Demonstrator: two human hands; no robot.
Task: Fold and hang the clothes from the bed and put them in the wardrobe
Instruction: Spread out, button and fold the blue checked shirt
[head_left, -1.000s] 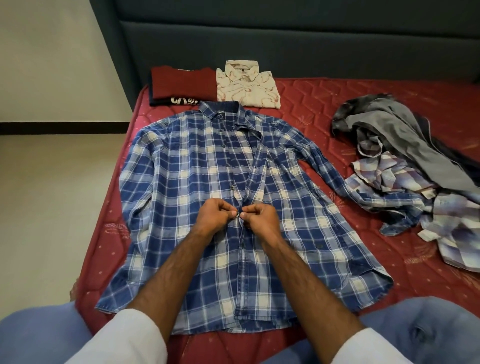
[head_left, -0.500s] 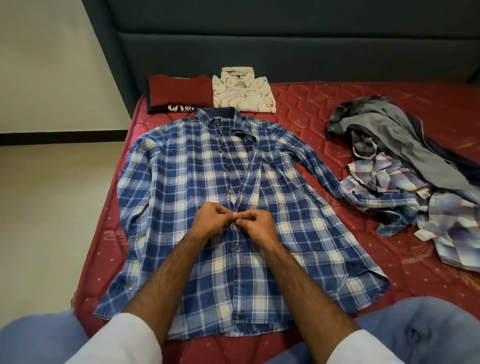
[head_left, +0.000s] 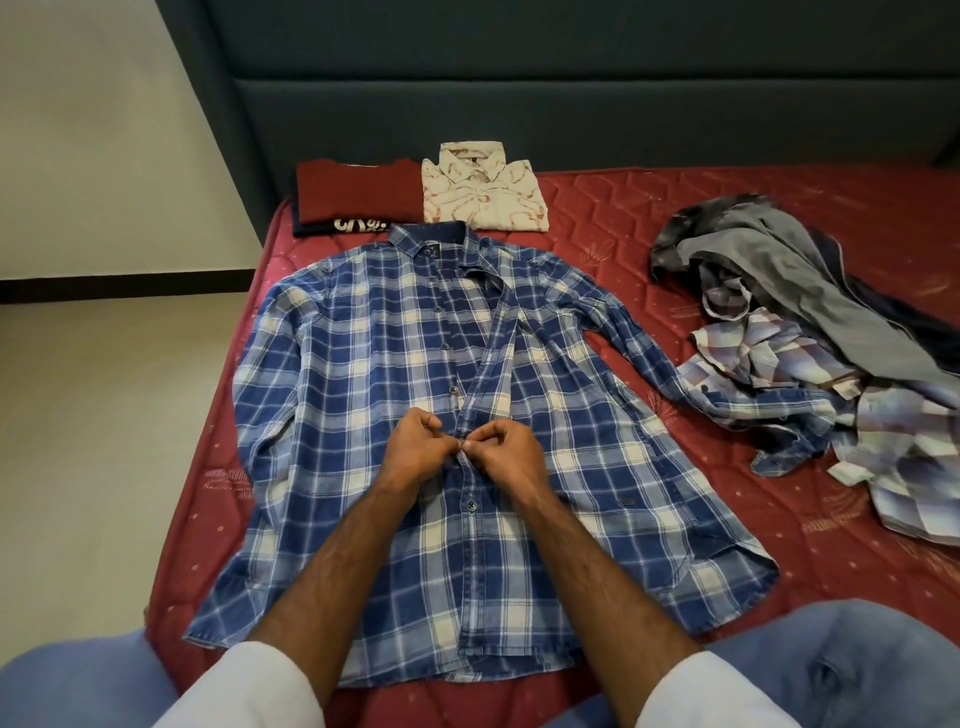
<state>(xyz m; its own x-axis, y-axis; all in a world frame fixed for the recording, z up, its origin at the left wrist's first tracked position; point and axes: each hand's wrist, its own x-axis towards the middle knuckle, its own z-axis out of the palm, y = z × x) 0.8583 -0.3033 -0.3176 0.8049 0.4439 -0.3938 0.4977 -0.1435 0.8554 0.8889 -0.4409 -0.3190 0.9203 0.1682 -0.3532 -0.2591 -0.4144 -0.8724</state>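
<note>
A blue and white plaid shirt (head_left: 337, 395) lies flat, front up, on the red mattress (head_left: 613, 218), collar toward the headboard. Its lower front is buttoned and the upper front lies open. My left hand (head_left: 415, 449) and my right hand (head_left: 506, 452) meet at the shirt's middle placket. Fingers of both hands are curled, pinching the placket edges at a button. A folded maroon garment (head_left: 358, 195) and a folded cream patterned shirt (head_left: 483, 195) lie side by side near the headboard.
A loose pile of unfolded clothes (head_left: 810, 322), grey and pale plaid, covers the right side of the mattress, and the blue shirt's right sleeve reaches into it. The dark padded headboard (head_left: 571, 104) stands behind. Beige floor (head_left: 104, 415) lies to the left. My knees are at the bottom corners.
Both hands stay together at the same spot on the placket, with only small finger movements. The view has tilted a little, so the bed sits lower in the frame.
</note>
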